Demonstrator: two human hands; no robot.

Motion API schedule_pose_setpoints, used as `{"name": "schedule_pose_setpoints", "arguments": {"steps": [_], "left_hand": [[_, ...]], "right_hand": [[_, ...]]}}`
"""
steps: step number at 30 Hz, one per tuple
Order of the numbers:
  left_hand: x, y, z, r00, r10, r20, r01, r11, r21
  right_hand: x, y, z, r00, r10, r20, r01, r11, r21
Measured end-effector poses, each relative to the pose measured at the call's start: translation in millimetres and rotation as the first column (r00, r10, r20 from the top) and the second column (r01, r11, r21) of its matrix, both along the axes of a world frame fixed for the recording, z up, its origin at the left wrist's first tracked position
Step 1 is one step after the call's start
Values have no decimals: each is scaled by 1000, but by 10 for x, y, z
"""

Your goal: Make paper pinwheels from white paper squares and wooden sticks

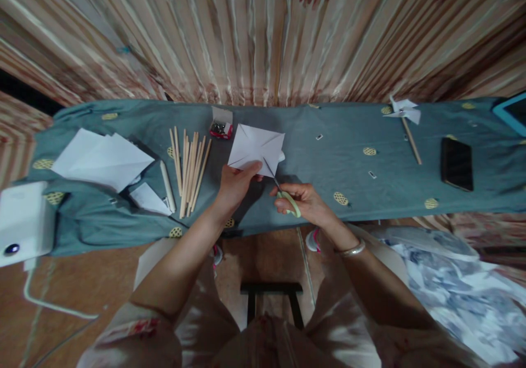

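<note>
A white square of paper (255, 142) with lines running in from its corners is held above the table. My left hand (238, 183) pinches its lower left edge, thumb on top. In my right hand (302, 199) are scissors with light green handles (292, 205). Their blades reach the paper's lower right corner, along a diagonal line. Just left of the paper, a small open red and white box (222, 125) holds shiny metal pins or tacks. Something small and white (281, 156) shows partly behind the paper's right edge.
Several wooden sticks (191, 171) lie left of my left hand, beside a white stick (167, 184) and white paper sheets (101, 160). A paper pinwheel (405, 110) and phone (457, 164) lie right. A white device (27, 223) stands at the left end. A bag (460, 286) sits lower right.
</note>
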State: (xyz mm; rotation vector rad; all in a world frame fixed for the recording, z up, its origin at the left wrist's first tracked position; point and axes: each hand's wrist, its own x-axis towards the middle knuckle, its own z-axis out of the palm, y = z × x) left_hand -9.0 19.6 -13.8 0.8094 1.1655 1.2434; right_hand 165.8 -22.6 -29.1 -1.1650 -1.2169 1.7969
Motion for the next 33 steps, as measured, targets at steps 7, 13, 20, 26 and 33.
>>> {"name": "schedule_pose_setpoints", "arguments": {"steps": [7,13,20,26,33], "left_hand": [[-7,14,-26,1000,12,2,-12,1000,18],[6,-3,-4,1000,-9,-25,9,1000,12],[11,2,3,1000,-9,9,9,1000,4],[6,-10,-19,999,-18,-27,18,1000,-6],[3,-20,-37,1000,-14,4,14,1000,-4]], "right_hand": [[4,4,1,1000,5,12,-5,1000,10],[4,8,7,1000,3,8,-3,1000,-15],[-10,15,33,1000,-16,0,16,1000,-15],[-14,12,45,1000,-17,-4,17,999,-30],[-9,17,52,1000,-6,5,6,1000,-5]]}}
